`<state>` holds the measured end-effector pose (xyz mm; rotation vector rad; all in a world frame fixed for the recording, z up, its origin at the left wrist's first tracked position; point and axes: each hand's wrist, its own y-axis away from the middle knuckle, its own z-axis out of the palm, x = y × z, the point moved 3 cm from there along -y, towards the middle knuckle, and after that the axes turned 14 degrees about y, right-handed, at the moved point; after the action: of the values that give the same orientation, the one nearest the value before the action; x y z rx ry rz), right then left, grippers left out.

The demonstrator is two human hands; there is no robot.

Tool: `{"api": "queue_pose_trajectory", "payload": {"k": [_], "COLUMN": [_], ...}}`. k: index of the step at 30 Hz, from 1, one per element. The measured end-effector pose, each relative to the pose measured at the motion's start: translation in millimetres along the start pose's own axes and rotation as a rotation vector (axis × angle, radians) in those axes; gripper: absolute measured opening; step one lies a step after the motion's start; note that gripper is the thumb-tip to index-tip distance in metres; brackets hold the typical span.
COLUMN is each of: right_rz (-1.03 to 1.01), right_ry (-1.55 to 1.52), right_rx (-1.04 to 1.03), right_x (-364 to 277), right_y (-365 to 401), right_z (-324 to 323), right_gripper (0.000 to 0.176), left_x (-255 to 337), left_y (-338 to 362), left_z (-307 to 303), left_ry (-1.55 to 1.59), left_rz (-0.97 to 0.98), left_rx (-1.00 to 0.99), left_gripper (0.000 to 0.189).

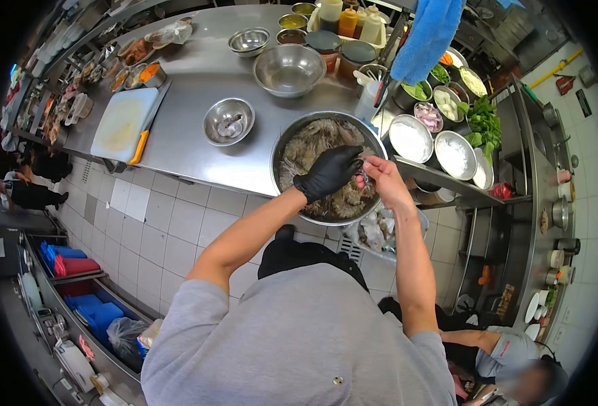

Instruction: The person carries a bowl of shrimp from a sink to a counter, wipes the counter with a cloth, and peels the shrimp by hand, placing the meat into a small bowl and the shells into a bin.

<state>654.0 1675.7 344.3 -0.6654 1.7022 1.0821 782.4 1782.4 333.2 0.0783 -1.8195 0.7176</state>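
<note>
A large metal bowl (276, 157) full of raw, unpeeled shrimp (316, 139) stands at the counter's front edge. Over it, my left hand (329, 172) in a black glove meets my bare right hand (385, 180). Both are closed, fingertips pinched together on a small shrimp (361, 178) that the fingers mostly hide. To the left, a smaller steel bowl (211, 122) holds a few pale, peeled-looking shrimp (230, 127). Below the large bowl, a container lined with clear plastic (378, 233) holds pale scraps, partly covered by my right forearm.
A white cutting board (124, 125) lies left, beside a yellow-handled knife (140, 145). Empty metal bowls (289, 70) and sauce bottles (347, 22) stand farther back. A blue towel (426, 40) hangs near ingredient tins (410, 138) at right. Another person (508, 352) is at lower right.
</note>
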Motion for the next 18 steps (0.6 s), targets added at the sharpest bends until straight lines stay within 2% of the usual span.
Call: {"api": "queue_pose_trajectory", "payload": {"k": [4,9,12,16,18], "right_rz": [0.007,-0.098,-0.182,-0.253,-0.323], "right_ry": [0.047,0.127,0.251,0.473,0.506], "right_rx": [0.011,0.068,0.105,0.276,0.329], "right_x": [-3.1,-4.9,-13.2,-19.5,-19.9], "right_y": [3.0,5.9,12.7,24.2,29.7], "right_z": [4.8,12.1,13.5,9.2,6.4], "right_gripper": [0.034,0.034,0.035,0.032,0.028], "left_x": [2.7,2.2,4.2,-1.9,-11.4], "left_y": [-1.4,-5.4,-9.7,-13.0,-12.7], "left_z": [-5.9,-2.8,-3.2,1.5,7.5], "left_ry": [0.012,-0.048,-0.054,0.141,0.235], "left_rz": [-0.075,-0.039,-0.114,-0.145,-0.195], "left_rx": [-0.092,-0.017,-0.005,0.181,0.209], "left_gripper": [0.026,0.016,0.020,0.017,0.018]}}
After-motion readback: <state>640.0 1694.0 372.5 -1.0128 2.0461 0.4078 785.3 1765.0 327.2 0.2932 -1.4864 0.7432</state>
